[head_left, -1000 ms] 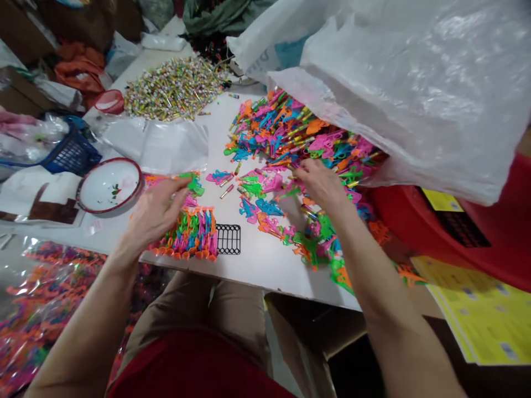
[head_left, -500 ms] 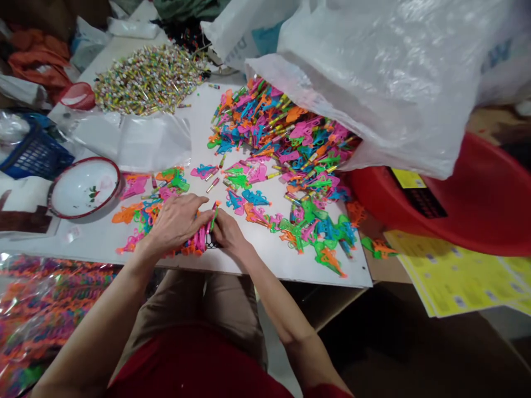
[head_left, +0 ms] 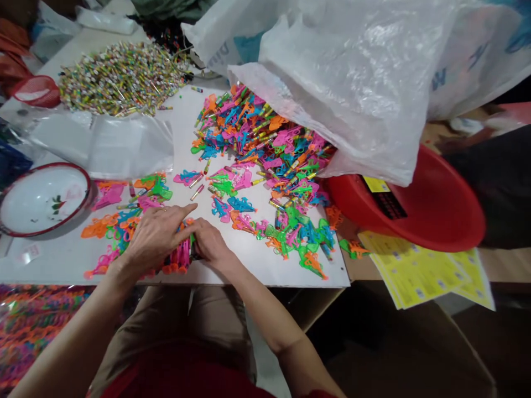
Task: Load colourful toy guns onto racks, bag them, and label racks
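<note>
My left hand [head_left: 155,235] lies flat, fingers stretched, on a packed row of small coloured plastic toy pieces [head_left: 176,260] at the near edge of the white board [head_left: 257,265]. My right hand [head_left: 209,243] is closed and pressed against the right end of that row; what its fingers pinch is hidden. Loose pink, green, orange and blue toy pieces [head_left: 120,213] lie left of my hands. A big heap of the same pieces [head_left: 261,143] spills from a white plastic sack [head_left: 352,83] to the right.
A pile of small striped sticks [head_left: 120,77] lies at the back left, with clear plastic bags [head_left: 103,143] before it. A red-rimmed white bowl [head_left: 39,199] sits left. A red tub [head_left: 418,207] and yellow sheets [head_left: 418,271] are right.
My right hand came back from the heap to the packed row near the board's edge. My left hand settled flat on that row. The view has shifted to the right.
</note>
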The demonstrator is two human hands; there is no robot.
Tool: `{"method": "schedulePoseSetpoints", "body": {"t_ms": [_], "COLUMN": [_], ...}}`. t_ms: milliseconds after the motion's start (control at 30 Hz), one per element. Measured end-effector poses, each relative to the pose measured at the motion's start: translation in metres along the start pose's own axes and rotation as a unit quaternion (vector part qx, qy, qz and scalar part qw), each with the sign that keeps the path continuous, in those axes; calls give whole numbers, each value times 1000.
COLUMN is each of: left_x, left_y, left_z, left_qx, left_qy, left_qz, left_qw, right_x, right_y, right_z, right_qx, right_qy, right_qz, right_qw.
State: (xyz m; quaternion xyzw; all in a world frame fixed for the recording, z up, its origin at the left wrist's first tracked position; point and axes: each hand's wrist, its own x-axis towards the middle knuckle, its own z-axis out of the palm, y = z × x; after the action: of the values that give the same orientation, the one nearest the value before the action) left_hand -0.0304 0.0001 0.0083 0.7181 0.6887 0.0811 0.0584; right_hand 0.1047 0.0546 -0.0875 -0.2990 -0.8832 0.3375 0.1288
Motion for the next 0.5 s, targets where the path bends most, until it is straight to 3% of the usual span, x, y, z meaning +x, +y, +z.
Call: {"method": "schedulePoseSetpoints", "body": {"t_ms": [133, 233, 400, 500], "left_x": [-1, -4, -4, -3], "left_y": [-5, -7, -5, -4], "left_z": [-1, -2, -5, -7], "left_qx": [-4, -9, -4, -6], "left_qy": [1, -10, -21, -30], "left_qz": [24, 39, 32, 20], "left_qw": [1000, 999, 999, 999], "right_x": [0, -1, 25, 44], "right_y": [-1, 21, 84, 112], "right_z": [-2, -35, -122, -147], "right_qx": [-7, 39, -146, -279], "right_qy": [9, -10, 75, 73], "right_qz": [-20, -66, 94, 146], "right_qw": [1000, 997, 982, 946]}}
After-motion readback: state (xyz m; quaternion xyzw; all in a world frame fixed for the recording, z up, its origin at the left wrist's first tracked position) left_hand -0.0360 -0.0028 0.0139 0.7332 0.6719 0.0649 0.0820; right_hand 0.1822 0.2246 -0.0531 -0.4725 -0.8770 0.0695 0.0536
